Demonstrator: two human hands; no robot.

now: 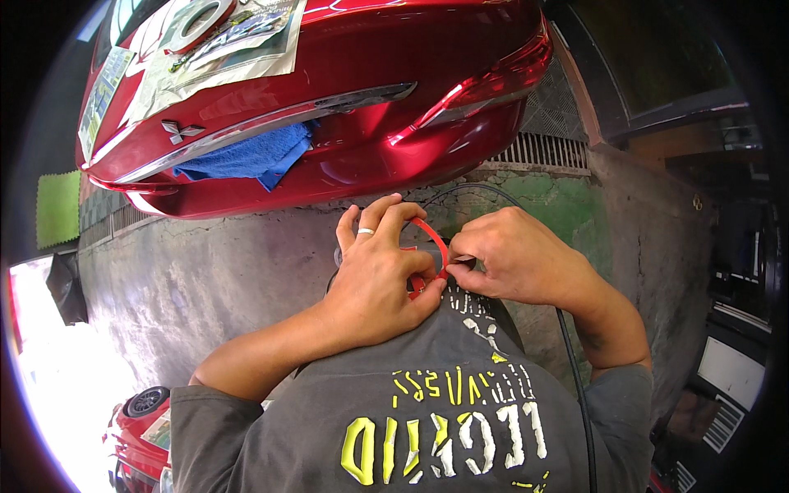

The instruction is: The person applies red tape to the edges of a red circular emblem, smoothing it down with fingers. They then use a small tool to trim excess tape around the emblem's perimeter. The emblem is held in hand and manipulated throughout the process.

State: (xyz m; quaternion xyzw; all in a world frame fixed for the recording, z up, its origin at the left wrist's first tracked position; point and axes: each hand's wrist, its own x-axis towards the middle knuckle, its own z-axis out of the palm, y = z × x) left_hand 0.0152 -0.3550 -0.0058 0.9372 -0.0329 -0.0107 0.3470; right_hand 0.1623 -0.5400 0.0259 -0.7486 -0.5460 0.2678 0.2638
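Note:
My left hand (371, 275), with a pale ring on one finger, is closed round a thin red ring that looks like a roll of tape (436, 236), in front of my chest. Its fingers lie along the far rim, the thumb on the near side. My right hand (522, 256) pinches at the roll's right edge, fingertips and thumb pressed together there. Whether a loose tape end sits in that pinch is too small to tell. Part of the roll is hidden behind the left fingers.
A red car (370, 140) stands ahead, with a blue cloth (259, 152) tucked under its chrome trim. On its boot lie newspaper sheets (246, 62) and another tape roll (200, 26). A black cable (575, 370) runs past my right arm. A floor grate (542, 154) lies right of the car.

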